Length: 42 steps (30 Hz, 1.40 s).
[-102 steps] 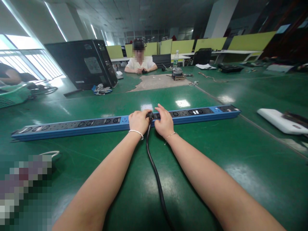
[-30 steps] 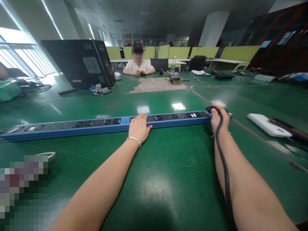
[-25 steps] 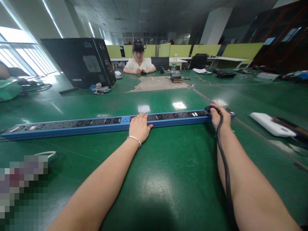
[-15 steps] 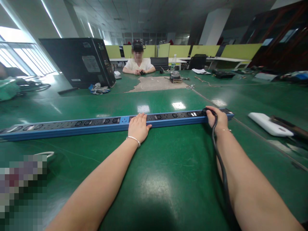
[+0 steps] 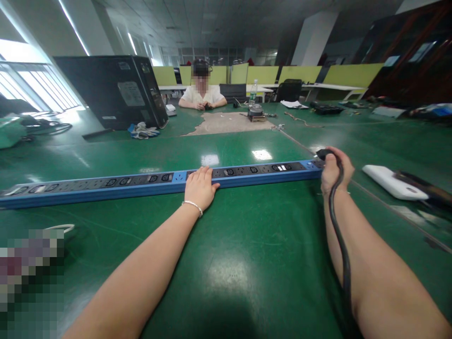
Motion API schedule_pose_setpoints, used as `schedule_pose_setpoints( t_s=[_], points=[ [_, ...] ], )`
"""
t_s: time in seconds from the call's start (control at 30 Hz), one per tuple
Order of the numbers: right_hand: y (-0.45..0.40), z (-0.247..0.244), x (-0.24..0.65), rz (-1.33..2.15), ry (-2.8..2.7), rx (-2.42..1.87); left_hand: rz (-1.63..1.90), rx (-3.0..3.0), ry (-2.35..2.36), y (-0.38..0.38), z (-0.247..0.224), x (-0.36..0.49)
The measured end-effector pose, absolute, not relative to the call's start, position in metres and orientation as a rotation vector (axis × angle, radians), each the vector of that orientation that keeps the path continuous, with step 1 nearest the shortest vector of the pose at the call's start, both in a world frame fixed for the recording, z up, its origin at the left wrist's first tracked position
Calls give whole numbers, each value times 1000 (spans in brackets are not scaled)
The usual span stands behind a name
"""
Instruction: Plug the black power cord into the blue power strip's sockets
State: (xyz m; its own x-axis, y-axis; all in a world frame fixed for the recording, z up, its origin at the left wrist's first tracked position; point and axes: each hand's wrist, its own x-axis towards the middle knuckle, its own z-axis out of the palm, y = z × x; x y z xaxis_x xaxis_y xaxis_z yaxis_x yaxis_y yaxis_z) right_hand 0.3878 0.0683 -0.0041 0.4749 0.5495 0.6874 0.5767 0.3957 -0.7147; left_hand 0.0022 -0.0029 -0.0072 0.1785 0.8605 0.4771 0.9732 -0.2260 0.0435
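A long blue power strip (image 5: pixel 261 177) with black sockets lies across the green table. My left hand (image 5: pixel 200 186) grips it near its middle, fingers over the socket face and thumb along the near side. Above the strip's right end, my right hand (image 5: pixel 338 169) pinches a black plug (image 5: pixel 324 153), which points left and seems clear of the sockets. From the plug a black power cable (image 5: pixel 339 221) runs down along my right forearm. My right hand hides the very end of the strip.
A black computer case (image 5: pixel 113 94) and gloves (image 5: pixel 143 131) are at the back left. A person (image 5: pixel 202 94) sits across the table (image 5: pixel 247 263). To the right lies a white rectangular device (image 5: pixel 393 181); a bottle (image 5: pixel 253 92) stands farther back.
My right hand has moved right and slightly up with the plug, away from the sockets by the white labels. My left hand stays on the power strip. The view has shifted slightly.
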Motion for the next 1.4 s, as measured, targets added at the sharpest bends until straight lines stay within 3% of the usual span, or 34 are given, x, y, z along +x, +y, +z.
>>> schedule_pose_setpoints(
  t_s=[0.57,0.93,1.4],
  points=[
    [57,0,391,-102,-1416,-1571,-608,-2208,-1771,-3,-8,2],
    [65,0,381,-51,-1141,-1233,-605,-2207,-1757,-3,-8,2],
    [69,-6,373,-64,-1330,-1393,-615,-2204,-1754,-2,-9,1]
  ],
)
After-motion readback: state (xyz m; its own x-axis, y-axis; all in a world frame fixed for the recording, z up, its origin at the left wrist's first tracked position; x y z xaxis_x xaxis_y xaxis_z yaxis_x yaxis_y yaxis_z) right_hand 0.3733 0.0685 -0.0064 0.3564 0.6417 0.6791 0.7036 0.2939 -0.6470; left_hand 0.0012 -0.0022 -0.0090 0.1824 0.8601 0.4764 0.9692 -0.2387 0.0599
